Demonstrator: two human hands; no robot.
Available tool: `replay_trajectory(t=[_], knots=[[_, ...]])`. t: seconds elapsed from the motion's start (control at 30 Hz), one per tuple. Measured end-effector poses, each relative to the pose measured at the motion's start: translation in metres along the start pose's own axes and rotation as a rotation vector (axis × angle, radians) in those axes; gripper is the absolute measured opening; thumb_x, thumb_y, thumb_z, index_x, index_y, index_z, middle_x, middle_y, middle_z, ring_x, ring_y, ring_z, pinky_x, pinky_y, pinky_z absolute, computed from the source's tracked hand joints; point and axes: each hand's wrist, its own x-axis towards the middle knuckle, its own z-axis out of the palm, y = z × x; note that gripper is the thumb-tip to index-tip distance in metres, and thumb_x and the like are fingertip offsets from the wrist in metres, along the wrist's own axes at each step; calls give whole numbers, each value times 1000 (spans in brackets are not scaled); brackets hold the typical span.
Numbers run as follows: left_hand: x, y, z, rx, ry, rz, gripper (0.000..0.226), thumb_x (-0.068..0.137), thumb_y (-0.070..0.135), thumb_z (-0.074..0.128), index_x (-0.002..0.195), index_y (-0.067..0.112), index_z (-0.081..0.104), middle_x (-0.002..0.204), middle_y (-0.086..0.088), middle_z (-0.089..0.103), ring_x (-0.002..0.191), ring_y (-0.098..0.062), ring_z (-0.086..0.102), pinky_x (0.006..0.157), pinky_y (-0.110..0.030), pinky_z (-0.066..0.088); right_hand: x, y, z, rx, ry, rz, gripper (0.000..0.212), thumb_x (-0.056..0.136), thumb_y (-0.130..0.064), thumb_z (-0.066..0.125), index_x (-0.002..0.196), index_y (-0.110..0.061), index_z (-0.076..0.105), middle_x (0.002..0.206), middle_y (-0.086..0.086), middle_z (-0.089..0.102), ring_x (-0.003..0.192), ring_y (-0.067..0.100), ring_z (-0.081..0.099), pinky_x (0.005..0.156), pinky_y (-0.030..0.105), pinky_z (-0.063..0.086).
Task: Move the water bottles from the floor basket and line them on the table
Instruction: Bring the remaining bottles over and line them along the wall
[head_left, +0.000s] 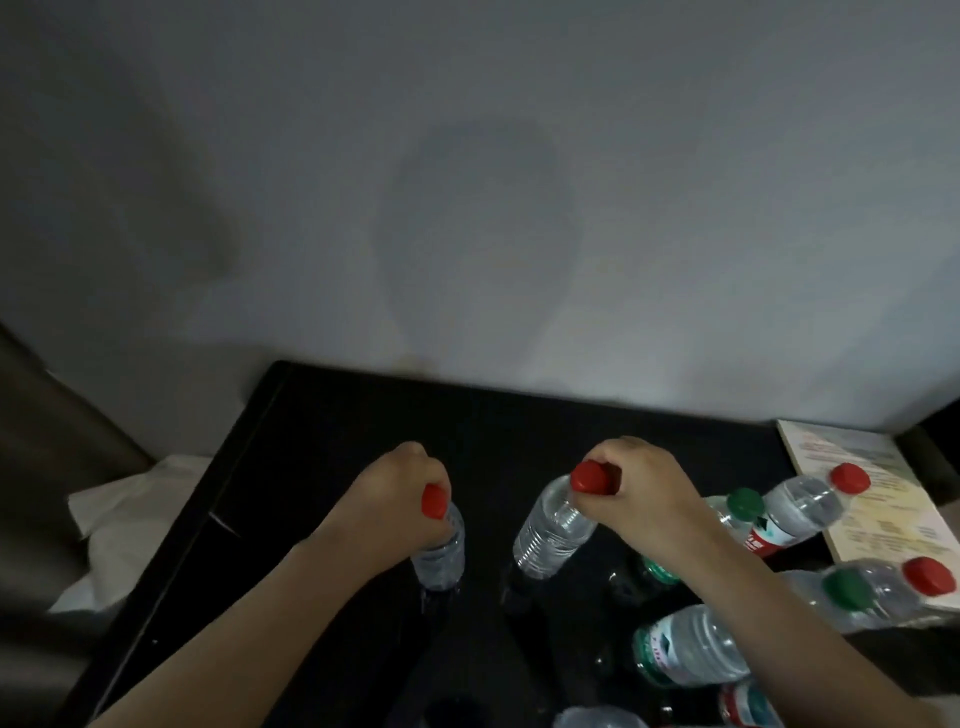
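The left hand (400, 486) curls its fingers round the neck of a red-capped bottle (442, 551). The right hand (641, 486) clenches the cap end of a second bottle (553, 525). Other bottles (800, 504) crowd just right of that wrist (some lying down), by a printed card (883, 499). Both held bottles hang below the fingers over the black table (322, 441), the second tilted.

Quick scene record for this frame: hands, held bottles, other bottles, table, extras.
left hand: grips left bottle at the neck, red cap, near upright
right hand: grips right bottle at the neck, red cap, tilted
base contact: cannot tell for either
other bottles: clustered on the right, red and green caps
table: black, against a wall
printed card: far right corner
white cloth: beyond the left edge
basket: not in view
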Motion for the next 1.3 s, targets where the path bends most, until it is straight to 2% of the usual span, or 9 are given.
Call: replay_trajectory(t=[0.07,0.23,0.33,0.5,0.63,0.83,0.93,1.1,1.3], knots=[[15,-18,-12,14,4,17,5,77,22,68,82,21,65,95,4,52,83,-10,56,75,-21,51,7,-11,6,10,2,2,16,72,-24,74,85,-21,65,86,-7,58,76,5,57,63,15,40],[60,-63,-44,3,10,38,15,68,23,74,80,25,65,93,4,52,87,-12,55,76,-24,47,36,-43,18,-6,-2,9,15,76,-26,69,90,-21,65,90,-7,56,78,6,57,66,17,44],[90,-84,-61,4,44,29,19,67,22,76,84,22,67,95,2,56,90,-13,56,80,-28,49,60,-58,23,-42,-17,3,12,78,-27,66,89,-24,63,89,-8,55,77,5,55,62,14,38],[139,-119,-90,32,78,15,16,69,19,76,82,15,67,87,0,58,85,-17,57,71,-28,45,101,-76,31,-57,-52,-17,11,82,-25,65,93,-25,63,90,-10,56,79,5,55,66,15,39],[178,-142,-102,82,115,-13,24,67,20,77,85,9,68,88,-3,58,84,-19,56,69,-26,40,134,-88,39,-57,-60,-35,16,80,-25,67,95,-24,63,92,-9,55,80,5,55,65,15,42],[224,-169,-107,65,148,-43,22,66,16,76,86,9,70,86,-3,58,88,-23,60,73,-27,43,186,-101,53,-40,-37,-68,20,80,-24,69,100,-22,64,95,-5,57,84,7,55,74,20,49],[237,-179,-105,40,183,-59,20,66,13,76,85,7,70,89,-11,65,88,-27,61,73,-28,44,209,-107,61,-31,-37,-104,21,80,-22,69,101,-18,66,95,-2,58,84,10,56,74,22,49],[248,-192,-105,-22,225,-80,21,63,16,77,80,6,69,85,-15,66,82,-29,62,74,-35,52,246,-119,74,-37,-22,-162,22,80,-19,69,100,-8,67,97,6,59,84,16,57,73,25,48],[249,-199,-98,-31,263,-75,24,65,18,79,85,8,70,91,-16,65,88,-30,61,77,-31,46,286,-133,96,-56,-34,-167,24,80,-20,69,97,-4,67,98,11,61,87,20,57,75,29,48]])
